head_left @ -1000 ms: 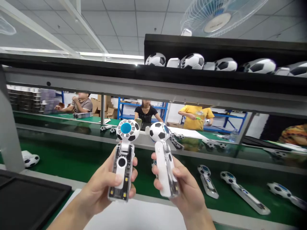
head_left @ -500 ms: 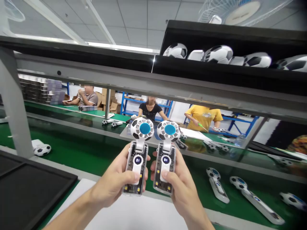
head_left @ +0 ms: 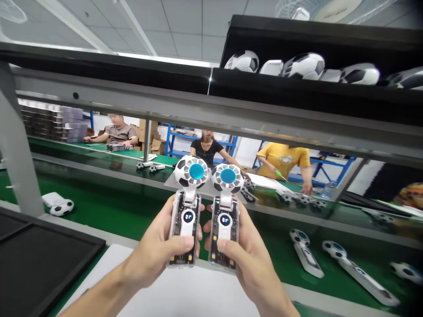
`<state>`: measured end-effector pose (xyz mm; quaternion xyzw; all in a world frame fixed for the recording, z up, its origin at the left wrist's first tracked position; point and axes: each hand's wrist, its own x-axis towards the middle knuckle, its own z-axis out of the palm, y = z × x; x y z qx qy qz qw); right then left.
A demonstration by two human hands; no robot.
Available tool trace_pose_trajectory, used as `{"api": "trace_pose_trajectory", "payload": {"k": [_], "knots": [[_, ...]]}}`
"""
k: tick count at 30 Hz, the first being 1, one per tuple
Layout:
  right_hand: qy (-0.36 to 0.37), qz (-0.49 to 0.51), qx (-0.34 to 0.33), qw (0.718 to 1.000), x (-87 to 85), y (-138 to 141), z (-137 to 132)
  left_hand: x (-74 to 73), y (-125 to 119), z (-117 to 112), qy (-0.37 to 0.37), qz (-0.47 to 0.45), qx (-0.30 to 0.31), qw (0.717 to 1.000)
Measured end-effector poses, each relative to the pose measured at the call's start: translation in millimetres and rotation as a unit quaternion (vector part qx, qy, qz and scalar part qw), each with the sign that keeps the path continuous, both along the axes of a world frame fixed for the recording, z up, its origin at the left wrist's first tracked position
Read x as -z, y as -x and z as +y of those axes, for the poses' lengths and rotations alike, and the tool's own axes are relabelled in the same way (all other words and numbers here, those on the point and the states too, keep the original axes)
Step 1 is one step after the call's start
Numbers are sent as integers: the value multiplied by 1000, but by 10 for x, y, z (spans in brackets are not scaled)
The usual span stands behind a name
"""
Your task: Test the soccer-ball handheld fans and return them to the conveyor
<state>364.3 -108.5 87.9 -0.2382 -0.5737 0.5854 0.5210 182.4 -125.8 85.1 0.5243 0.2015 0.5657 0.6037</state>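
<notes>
Left hand (head_left: 163, 246): closed round the clear-cased body of one football-headed device (head_left: 187, 225); thumb on its white front strip, fingertips showing past the far edge.
Right hand (head_left: 244, 251): likewise wrapped round a matching device (head_left: 225, 226), thumb at the foot of the strip.
Device position: side by side, upright, above a white sheet (head_left: 194, 295); both round displays lit, reading 01.
Upper black tray (head_left: 284, 37): on the shelf, right; holds a row of football heads (head_left: 304, 66) with white parts between, lower portions hidden by the front edge.
Lower black tray (head_left: 49, 277): near left, raised divider across it, cut by the frame.
Green surface (head_left: 99, 202): one folded device (head_left: 59, 206) left; three more devices (head_left: 307, 253) right.
Box stack (head_left: 42, 125): far left, contents not visible.
Cartons (head_left: 150, 138): behind a seated co-worker (head_left: 120, 132).
</notes>
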Motion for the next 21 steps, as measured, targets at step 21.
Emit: {"api": "trace_pose_trajectory", "payload": {"k": [21], "knots": [[-1,4,-20,1000,86,-32,108,63,-32,7,-3,-40,14,999]]}}
